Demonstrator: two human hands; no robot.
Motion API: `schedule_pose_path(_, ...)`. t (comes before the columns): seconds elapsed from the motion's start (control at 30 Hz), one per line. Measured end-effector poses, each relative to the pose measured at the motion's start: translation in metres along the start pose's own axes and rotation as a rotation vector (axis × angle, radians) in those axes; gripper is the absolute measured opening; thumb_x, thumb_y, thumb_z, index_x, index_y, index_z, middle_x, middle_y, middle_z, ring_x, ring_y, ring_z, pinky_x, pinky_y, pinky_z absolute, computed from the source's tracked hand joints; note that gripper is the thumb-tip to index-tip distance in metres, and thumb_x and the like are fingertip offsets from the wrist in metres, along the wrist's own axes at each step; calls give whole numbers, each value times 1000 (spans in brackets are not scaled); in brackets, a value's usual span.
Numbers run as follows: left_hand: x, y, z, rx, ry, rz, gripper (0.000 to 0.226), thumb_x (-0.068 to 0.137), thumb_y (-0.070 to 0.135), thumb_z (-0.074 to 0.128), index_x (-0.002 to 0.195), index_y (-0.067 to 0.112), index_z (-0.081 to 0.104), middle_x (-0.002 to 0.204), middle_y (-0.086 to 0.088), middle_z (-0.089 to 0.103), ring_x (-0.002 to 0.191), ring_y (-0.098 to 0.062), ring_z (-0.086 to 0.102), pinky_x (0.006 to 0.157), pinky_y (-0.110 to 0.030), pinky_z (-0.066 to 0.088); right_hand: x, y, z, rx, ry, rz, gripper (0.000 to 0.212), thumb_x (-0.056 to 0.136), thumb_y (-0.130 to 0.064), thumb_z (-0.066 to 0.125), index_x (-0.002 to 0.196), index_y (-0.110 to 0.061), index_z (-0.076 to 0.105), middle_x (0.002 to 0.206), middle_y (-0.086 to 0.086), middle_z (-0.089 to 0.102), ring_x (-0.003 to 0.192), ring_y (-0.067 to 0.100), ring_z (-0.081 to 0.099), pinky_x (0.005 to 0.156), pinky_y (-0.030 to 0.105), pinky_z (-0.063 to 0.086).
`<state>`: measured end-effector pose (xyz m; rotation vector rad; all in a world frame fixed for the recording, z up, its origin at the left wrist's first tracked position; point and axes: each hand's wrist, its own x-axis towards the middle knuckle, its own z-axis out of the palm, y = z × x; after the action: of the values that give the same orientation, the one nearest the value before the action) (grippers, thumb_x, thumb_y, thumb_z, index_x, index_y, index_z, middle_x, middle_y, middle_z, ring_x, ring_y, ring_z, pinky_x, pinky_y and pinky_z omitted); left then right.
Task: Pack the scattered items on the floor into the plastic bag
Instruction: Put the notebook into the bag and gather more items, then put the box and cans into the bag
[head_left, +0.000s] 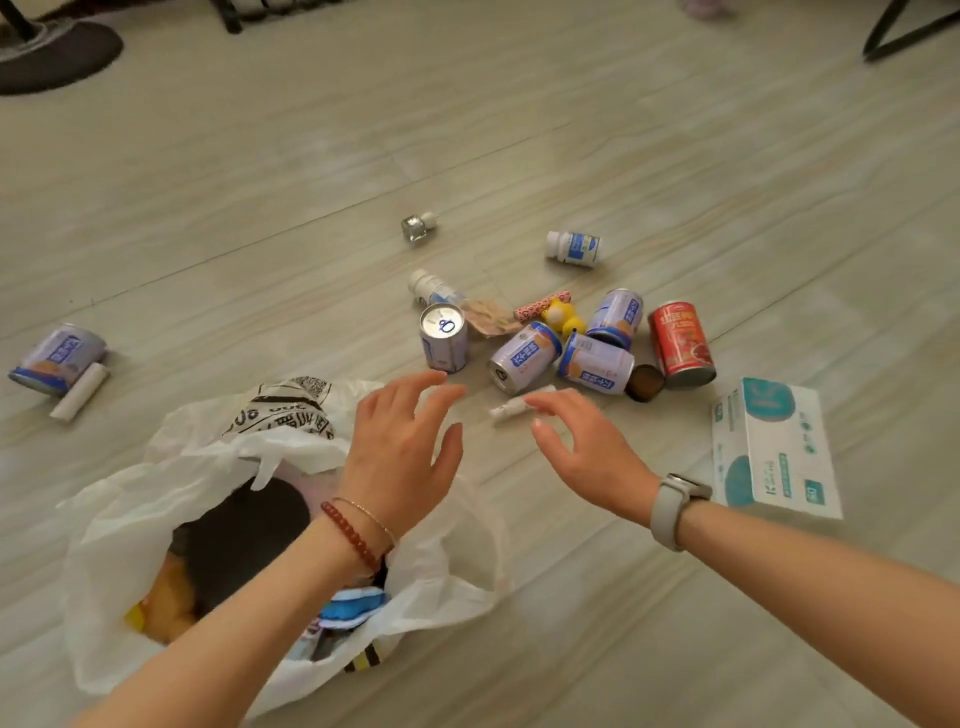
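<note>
A white plastic bag lies open on the floor at lower left, with dark, yellow and blue items inside. My left hand hovers over the bag's far edge, fingers spread, empty. My right hand is open just short of a small white tube. Beyond both hands lie several purple-and-orange cans, one upright and others on their sides, plus a red can, a yellow toy and two white bottles.
A teal-and-white mask box lies at right. At far left lie another purple can and a white roll. A small glass bottle sits farther back. Dark furniture legs and a round base stand at the top.
</note>
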<state>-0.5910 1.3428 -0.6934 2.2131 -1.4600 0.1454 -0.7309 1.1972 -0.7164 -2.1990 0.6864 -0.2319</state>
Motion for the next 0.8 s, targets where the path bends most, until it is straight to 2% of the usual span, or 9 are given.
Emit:
schedule_pose_path(0.07,32,14,22,3,-167,12,39,81,30,42,117,15,51,117,-11,59,104,-29,55,81,-39,46,-3,26,-16,-112,99,101,37,89,-27,44,123,-12,51,121,7,54,116,22,45,97,29,35)
schedule_pose_path(0.1,44,21,36,5,-282,-16,42,84,29,42,123,13,48,125,-11,53,110,-31,52,85,-40,45,-6,41,-25,-204,127,184,37,90,-23,45,125,-12,48,125,9,51,119,25,43,99,33,35)
schedule_pose_path(0.2,67,35,87,23,-634,-169,50,89,25,46,134,9,33,141,-12,36,125,-31,38,102,-42,38,-22,86,-53,-513,164,493,44,89,-25,44,130,-10,40,132,14,43,123,30,37,100,40,34)
schedule_pose_path(0.27,70,37,118,47,-750,-252,54,88,25,48,134,6,29,143,-15,31,128,-33,34,105,-44,35,-35,112,-68,-629,201,645,54,86,-34,47,132,-8,34,137,17,37,127,33,32,103,44,31)
schedule_pose_path(0.37,64,35,153,24,-770,-442,58,88,25,48,135,1,23,143,-19,28,131,-33,30,106,-45,34,-48,141,-81,-620,185,858,81,82,-53,48,142,-11,13,151,17,13,138,37,13,108,53,21)
schedule_pose_path(0.43,55,35,165,5,-734,-517,55,88,22,48,133,-1,25,140,-19,31,130,-33,30,104,-44,35,-52,153,-83,-522,194,962,88,79,-57,50,143,-17,4,152,17,3,137,40,11,106,55,23)
schedule_pose_path(0.57,47,32,171,102,-600,-490,38,88,11,42,125,3,35,130,-17,40,121,-32,36,92,-44,39,-50,155,-78,-393,284,991,86,78,-51,54,142,-22,5,145,19,12,123,42,31,97,49,34)
schedule_pose_path(0.7,50,27,176,203,-681,-427,31,91,13,39,120,3,44,120,-18,43,110,-34,45,87,-42,43,-47,148,-73,-389,295,981,84,77,-48,56,141,-22,8,140,18,20,117,39,35,94,46,36)
schedule_pose_path(0.8,48,31,178,277,-706,-336,26,93,13,38,115,4,48,116,-16,53,103,-32,53,82,-38,46,-50,139,-70,-363,245,916,83,76,-47,57,141,-24,11,137,15,24,116,37,36,93,45,36)
